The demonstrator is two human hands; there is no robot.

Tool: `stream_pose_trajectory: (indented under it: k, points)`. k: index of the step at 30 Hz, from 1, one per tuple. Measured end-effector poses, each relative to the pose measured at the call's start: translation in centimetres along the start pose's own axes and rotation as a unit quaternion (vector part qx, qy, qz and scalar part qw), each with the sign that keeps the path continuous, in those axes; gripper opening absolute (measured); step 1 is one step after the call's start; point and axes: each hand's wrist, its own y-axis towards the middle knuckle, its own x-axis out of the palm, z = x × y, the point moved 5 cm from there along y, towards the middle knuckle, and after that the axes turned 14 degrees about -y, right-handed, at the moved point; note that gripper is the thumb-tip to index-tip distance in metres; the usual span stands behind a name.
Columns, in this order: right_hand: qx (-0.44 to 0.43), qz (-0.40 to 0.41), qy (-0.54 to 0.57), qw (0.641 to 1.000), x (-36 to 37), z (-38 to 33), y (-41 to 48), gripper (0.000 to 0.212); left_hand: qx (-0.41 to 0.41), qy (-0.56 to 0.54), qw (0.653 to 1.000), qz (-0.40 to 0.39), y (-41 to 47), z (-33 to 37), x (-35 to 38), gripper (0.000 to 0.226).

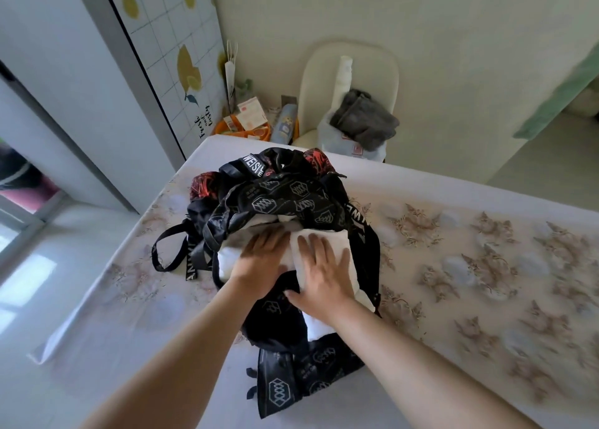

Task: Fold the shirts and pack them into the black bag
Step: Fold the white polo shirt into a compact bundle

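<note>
A black bag (285, 201) with white hexagon logos and red patches lies open on the table (470, 253). Folded white shirts (337, 240) fill its opening and stick out toward me. My left hand (262, 260) lies flat on the white fabric at the left of the opening, its fingertips reaching under the bag's upper flap. My right hand (321, 276) presses flat on the top shirt, fingers spread and straight. Another bit of white cloth (319, 326) shows lower down, between black folds of the bag.
The tablecloth has a beige floral print. Bag straps (168, 253) trail to the left. Behind the table a cream chair (348, 84) holds a grey garment (364, 118) on a plastic bag. An orange basket (243, 130) with clutter sits in the corner.
</note>
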Motion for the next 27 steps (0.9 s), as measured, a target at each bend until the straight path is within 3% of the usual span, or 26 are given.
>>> stream_pose_trajectory:
  k: [6, 11, 13, 15, 17, 20, 22, 24, 26, 27]
  points:
    - [0.051, 0.003, 0.039, 0.998, 1.7, 3.1, 1.3, 0.102, -0.003, 0.023, 1.0, -0.019, -0.3, -1.1, 0.6, 0.073]
    - [-0.038, -0.055, 0.119, 0.991, 1.5, 3.2, 3.9, 0.087, -0.054, 0.035, 0.997, -0.039, -1.3, -0.4, 0.8, 0.071]
    - [-0.06, -0.073, 0.148, 0.985, 1.5, 2.9, 4.4, 0.084, -0.053, 0.014, 0.998, -0.01, -1.2, 1.1, -0.1, 0.064]
    - [-0.067, -0.073, 0.167, 0.981, 1.8, 3.2, 4.4, 0.082, 0.043, 0.007, 0.997, 0.065, -0.8, 3.9, -1.8, 0.043]
    - [-0.065, -0.009, 0.15, 0.986, 1.8, 3.5, 3.7, 0.071, 0.204, 0.033, 0.969, 0.137, -0.5, 7.5, -3.7, 0.036]
    - [0.043, 0.126, 0.082, 0.988, 0.5, 4.9, 1.4, 0.052, 0.269, 0.077, 0.944, 0.174, 2.1, 10.2, -5.7, 0.039]
    - [0.112, 0.139, 0.055, 0.982, 0.3, 5.9, -0.3, 0.062, 0.227, 0.143, 0.956, 0.117, 4.9, 10.1, -5.7, 0.046]
    - [0.121, 0.086, 0.034, 0.988, 1.2, 5.8, -1.1, 0.092, 0.17, 0.211, 0.962, 0.023, 7.4, 9.3, -5.1, 0.051]
    - [0.094, 0.004, 0.022, 0.995, 2.2, 5.2, -1.2, 0.111, 0.108, 0.222, 0.969, -0.025, 9.2, 8.8, -5.0, 0.038]
    - [0.081, -0.025, 0.028, 0.996, 2.5, 4.9, -1.0, 0.111, 0.08, 0.201, 0.976, -0.026, 10.0, 8.7, -5.6, 0.029]
